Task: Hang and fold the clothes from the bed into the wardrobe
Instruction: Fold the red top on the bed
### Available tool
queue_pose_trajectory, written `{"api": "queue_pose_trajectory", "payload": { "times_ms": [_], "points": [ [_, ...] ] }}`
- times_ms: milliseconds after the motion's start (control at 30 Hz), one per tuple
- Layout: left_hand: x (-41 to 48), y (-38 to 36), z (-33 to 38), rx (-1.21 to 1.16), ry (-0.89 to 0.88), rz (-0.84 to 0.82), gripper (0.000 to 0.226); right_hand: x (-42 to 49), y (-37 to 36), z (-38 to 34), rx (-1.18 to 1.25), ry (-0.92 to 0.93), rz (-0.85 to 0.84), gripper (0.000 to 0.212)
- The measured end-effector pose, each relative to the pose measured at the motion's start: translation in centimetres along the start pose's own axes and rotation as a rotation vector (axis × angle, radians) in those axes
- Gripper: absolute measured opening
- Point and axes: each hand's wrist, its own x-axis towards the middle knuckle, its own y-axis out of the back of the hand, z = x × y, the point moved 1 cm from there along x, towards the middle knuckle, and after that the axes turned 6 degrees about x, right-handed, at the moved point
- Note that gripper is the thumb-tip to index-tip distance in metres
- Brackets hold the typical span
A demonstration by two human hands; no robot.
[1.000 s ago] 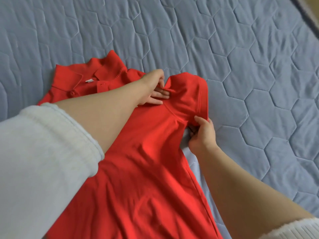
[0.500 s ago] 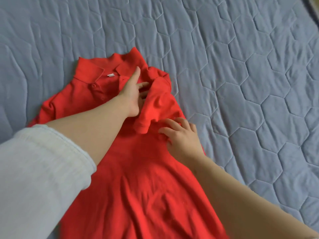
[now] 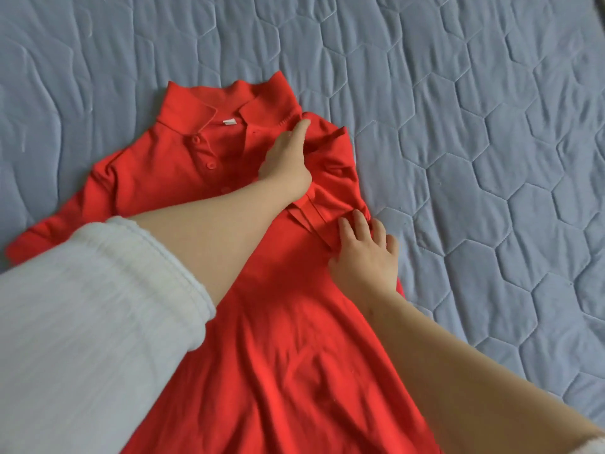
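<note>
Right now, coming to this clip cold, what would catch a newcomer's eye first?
The bright red polo shirt stands out at once, spread front-up across the middle of the blue-grey quilted bed cover, collar away from the person. Next come the two bare hands on it: the left hand rests on the shoulder beside the collar, and the right hand lies flat on the cuff of the folded-in sleeve.

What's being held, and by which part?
Nothing gripped: the left hand and right hand press on the folded-in sleeve of the red polo shirt.
</note>
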Motion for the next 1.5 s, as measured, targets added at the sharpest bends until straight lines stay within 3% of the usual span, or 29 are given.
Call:
{"api": "queue_pose_trajectory", "payload": {
  "times_ms": [67, 133, 233, 333, 433, 533, 600, 633, 700, 767, 833, 933, 1000, 1033, 1100, 1167, 1233, 1267, 1367, 1467, 1500],
  "points": [
    [-1.9, 0.3, -1.0, 0.061, 0.013, 0.199, 0.055, -0.6, 0.3, -1.4, 0.031, 0.028, 0.073, 0.064],
    [-4.2, 0.8, -2.2, -0.025, 0.053, 0.347, 0.039, -1.2, 0.6, -3.1, 0.067, 0.144, 0.136, 0.060],
    [-8.5, 1.2, -5.2, -0.191, 0.169, 0.369, 0.027, -1.8, 0.1, -5.9, 0.075, 0.226, 0.042, 0.059],
    [-12.9, 1.9, -10.0, -0.281, 0.422, 0.496, 0.025, -2.3, -1.0, -9.4, 0.093, 0.238, -0.067, 0.058],
    [-15.8, 3.1, -15.6, -0.384, 0.855, 0.645, 0.025, -3.0, -2.3, -13.2, 0.140, 0.252, -0.169, 0.056],
    [-17.2, 4.3, -20.5, -0.567, 1.268, 0.482, 0.044, -3.2, -3.8, -16.4, 0.212, 0.225, -0.261, 0.057],
    [-17.2, 5.0, -22.3, -0.967, 1.387, 0.366, 0.064, -3.3, -4.9, -18.2, 0.228, 0.221, -0.298, 0.059],
    [-16.9, 5.3, -23.2, -1.212, 1.358, 0.355, 0.065, -3.2, -5.5, -19.0, 0.228, 0.223, -0.320, 0.060],
    [-16.3, 5.9, -24.6, -1.540, 1.240, 0.345, 0.044, -3.0, -6.7, -20.3, 0.230, 0.218, -0.369, 0.064],
    [-15.9, 6.6, -25.6, -1.681, 1.118, 0.359, 0.026, -2.6, -7.5, -20.9, 0.223, 0.200, -0.409, 0.064],
    [-15.7, 6.8, -26.6, -1.670, 1.043, 0.452, 0.011, -2.2, -8.1, -21.1, 0.220, 0.185, -0.433, 0.063],
    [-15.2, 7.1, -27.6, -1.352, 0.902, 0.701, 0.018, -1.9, -8.4, -21.2, 0.249, 0.158, -0.456, 0.061],
    [-14.7, 7.9, -26.6, -0.811, 0.736, 0.730, 0.029, -1.6, -8.4, -21.1, 0.288, 0.151, -0.469, 0.060],
    [-14.5, 8.1, -25.7, -0.537, 0.550, 0.733, 0.033, -1.5, -8.3, -21.1, 0.305, 0.151, -0.474, 0.059],
    [-13.8, 8.0, -23.9, -0.157, 0.103, 0.677, 0.029, -1.2, -8.1, -20.9, 0.326, 0.154, -0.480, 0.058],
    [-13.3, 7.6, -22.9, 0.053, -0.137, 0.413, 0.015, -1.2, -8.0, -20.6, 0.337, 0.159, -0.492, 0.058],
    [-13.0, 7.2, -22.6, 0.179, -0.191, 0.086, 0.007, -1.2, -7.9, -20.4, 0.352, 0.165, -0.502, 0.056],
    [-13.1, 7.1, -22.8, 0.172, -0.191, 0.018, 0.005, -1.1, -7.8, -20.3, 0.367, 0.163, -0.505, 0.055],
    [-13.5, 7.1, -22.8, -0.024, -0.096, 0.109, 0.019, -0.9, -7.7, -19.7, 0.446, 0.130, -0.502, 0.052],
    [-13.2, 7.1, -22.8, -0.110, -0.009, 0.409, 0.030, -0.9, -7.5, -19.0, 0.518, 0.113, -0.444, 0.044],
    [-12.9, 6.9, -22.9, -0.030, 0.019, 0.347, 0.034, -1.0, -7.2, -18.7, 0.546, 0.106, -0.401, 0.040]
  ]
}}
